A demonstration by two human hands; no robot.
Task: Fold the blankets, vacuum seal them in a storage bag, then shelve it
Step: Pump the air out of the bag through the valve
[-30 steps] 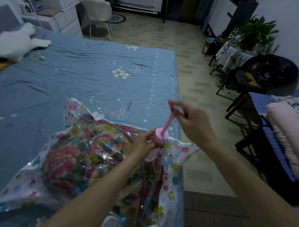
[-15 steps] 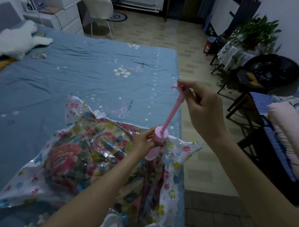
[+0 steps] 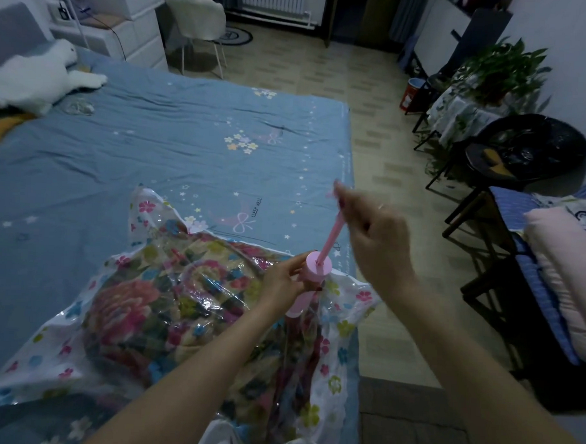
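A pink plastic hand pump (image 3: 310,283) is held on a clear flower-printed storage bag (image 3: 166,317) lying on the near right part of the blue bed (image 3: 154,142). The pump barrel is gripped by the left hand (image 3: 282,281), fingers wrapped round it. The thin rod (image 3: 331,238) is drawn out, its long axis tilted up and to the far right, and its top is pinched in the blurred right hand (image 3: 368,235). A soft floral blanket (image 3: 140,312) is seen inside the crinkled, glossy bag. A push back down along the rod's axis is judged likely next.
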